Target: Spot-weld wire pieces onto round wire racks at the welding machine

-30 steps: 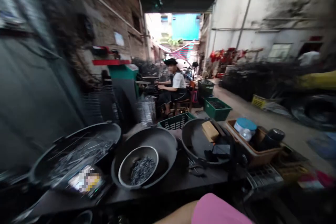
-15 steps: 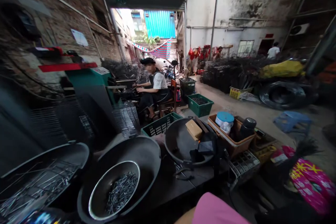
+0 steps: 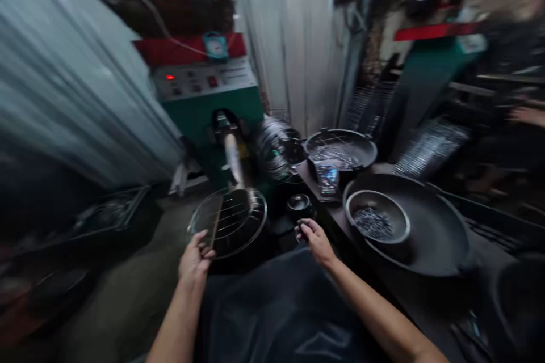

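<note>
My left hand (image 3: 196, 260) is closed at the near-left edge of a round wire rack (image 3: 232, 214), its fingers curled on the rim. The rack has a bright wire hoop with parallel bars across it, and a thin brownish strip crosses its left part. My right hand (image 3: 315, 238) is pinched, with a small dark bit at its fingertips that blur keeps me from naming. Just beyond it stands a small dark cup (image 3: 298, 204). To its right, a metal bowl (image 3: 400, 210) of short metal pieces (image 3: 372, 223) sits inside a large dark pan (image 3: 443, 232).
A green machine (image 3: 213, 105) with a lit red switch stands ahead, a small clock (image 3: 216, 46) on it. Another pan (image 3: 368, 153) holds wire pieces. A dark apron (image 3: 272, 312) covers my lap. A co-worker's hand (image 3: 528, 115) shows at far right.
My view has swung left and down, from the open yard to the green machine. Both my hands have come into view, and the bowl of metal pieces now appears on the right.
</note>
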